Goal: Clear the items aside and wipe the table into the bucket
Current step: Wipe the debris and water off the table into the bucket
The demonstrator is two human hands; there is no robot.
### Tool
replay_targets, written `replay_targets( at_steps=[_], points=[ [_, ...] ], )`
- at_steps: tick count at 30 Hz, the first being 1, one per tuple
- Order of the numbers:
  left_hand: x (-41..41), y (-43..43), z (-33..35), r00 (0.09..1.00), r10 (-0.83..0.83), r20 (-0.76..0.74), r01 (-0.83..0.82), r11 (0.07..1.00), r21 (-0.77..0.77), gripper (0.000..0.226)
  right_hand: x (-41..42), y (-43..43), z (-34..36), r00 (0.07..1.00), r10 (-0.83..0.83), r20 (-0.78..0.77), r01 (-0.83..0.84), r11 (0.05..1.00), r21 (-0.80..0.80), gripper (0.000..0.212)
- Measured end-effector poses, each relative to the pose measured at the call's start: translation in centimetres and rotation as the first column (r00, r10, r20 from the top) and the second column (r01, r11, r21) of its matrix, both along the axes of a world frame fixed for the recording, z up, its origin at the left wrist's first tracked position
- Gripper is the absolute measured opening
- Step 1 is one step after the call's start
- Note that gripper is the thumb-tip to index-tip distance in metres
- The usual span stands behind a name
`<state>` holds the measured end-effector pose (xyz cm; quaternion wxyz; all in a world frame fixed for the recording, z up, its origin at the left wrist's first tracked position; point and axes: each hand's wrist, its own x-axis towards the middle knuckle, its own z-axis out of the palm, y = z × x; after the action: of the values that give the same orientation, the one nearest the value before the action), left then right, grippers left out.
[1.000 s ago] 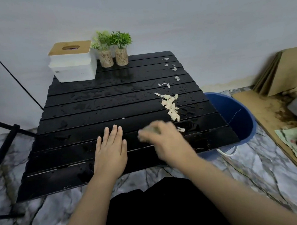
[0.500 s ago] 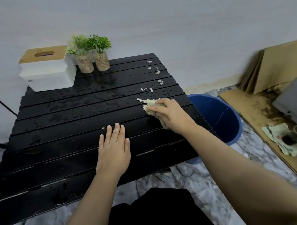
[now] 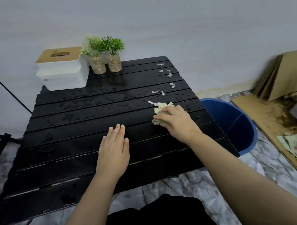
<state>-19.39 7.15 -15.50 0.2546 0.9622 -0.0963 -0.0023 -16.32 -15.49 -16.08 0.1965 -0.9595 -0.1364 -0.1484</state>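
The right hand (image 3: pixel 176 122) grips a wad (image 3: pixel 159 119) on the table (image 3: pixel 75 136). Just behind the grip lies a heap of scraps (image 3: pixel 161 105), with loose scraps (image 3: pixel 172 85) trailing farther back. The left hand (image 3: pixel 114 148) rests flat to its left, nearer. The bucket (image 3: pixel 234 123) stands on the floor to its right. The tissue box (image 3: pixel 63 73) and two potted plants (image 3: pixel 104 57) stand well behind, leftward.

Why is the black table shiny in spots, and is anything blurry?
Head view: soft, even light, faint shadows; the table is wet, so droplets and a sheen near the plants glint; the wide lens stretches the corners; the cloth at the far right is smeared; left hand, right hand and paper wad look sharp.
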Motion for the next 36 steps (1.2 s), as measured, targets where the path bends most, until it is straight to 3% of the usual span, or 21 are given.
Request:
replay_targets(
  at_steps=[2,5,7,9,11,14,16,18,22,24,31,36],
  points=[
    [1.2,2.8,0.3,0.995,0.1,0.031,-0.1,0.995,-0.002,0.048,1.0,1.7,0.5,0.992,-0.12,0.047,0.115,0.989,0.092,0.026],
    [3.6,7.2,0.3,0.981,0.19,0.022,-0.191,0.977,0.089,0.049,0.9,6.4,0.9,0.994,-0.038,0.104,0.019,0.983,0.181,0.028],
    [4.9,9.0,0.0,0.981,0.196,-0.003,-0.193,0.97,0.147,0.049,0.1,9.7,0.5,0.995,0.086,0.054,-0.092,0.989,0.119,0.028],
    [5.4,9.7,-0.3,0.983,0.181,-0.025,-0.174,0.968,0.182,0.049,0.0,11.3,-0.4,0.992,0.106,0.068,-0.105,0.994,-0.03,0.026],
    [5.4,9.9,-0.7,0.986,0.165,-0.027,-0.157,0.969,0.192,0.049,1.4,10.5,-0.7,0.996,-0.021,0.088,0.03,0.995,-0.096,0.023],
    [5.2,10.0,-1.1,0.988,0.156,-0.011,-0.151,0.969,0.195,0.05,4.3,7.8,-0.1,0.963,-0.262,0.067,0.266,0.962,-0.055,0.02],
    [5.3,10.0,-1.1,0.988,0.153,-0.01,-0.148,0.969,0.2,0.05,4.9,7.0,0.8,0.965,-0.263,0.005,0.261,0.962,0.081,0.02],
    [5.3,10.0,-1.2,0.988,0.153,-0.008,-0.148,0.968,0.203,0.05,4.1,7.2,1.5,0.973,-0.22,0.071,0.203,0.961,0.19,0.02],
    [5.2,10.0,-1.3,0.989,0.146,-0.006,-0.142,0.97,0.2,0.05,3.0,8.2,1.6,0.93,-0.343,0.134,0.331,0.938,0.104,0.015],
    [5.2,10.0,-1.3,0.989,0.148,-0.005,-0.144,0.969,0.2,0.05,3.2,8.6,2.2,0.911,-0.383,0.154,0.363,0.921,0.141,0.013],
    [5.2,9.9,-1.4,0.988,0.155,0.004,-0.153,0.969,0.195,0.05,2.7,12.0,0.3,0.995,-0.048,0.084,0.06,0.988,-0.145,0.023],
    [4.9,9.5,-1.2,0.994,0.065,0.083,-0.079,0.98,0.184,0.049,4.0,12.9,1.0,0.994,0.033,-0.103,-0.038,0.998,-0.051,0.016]
  ],
)
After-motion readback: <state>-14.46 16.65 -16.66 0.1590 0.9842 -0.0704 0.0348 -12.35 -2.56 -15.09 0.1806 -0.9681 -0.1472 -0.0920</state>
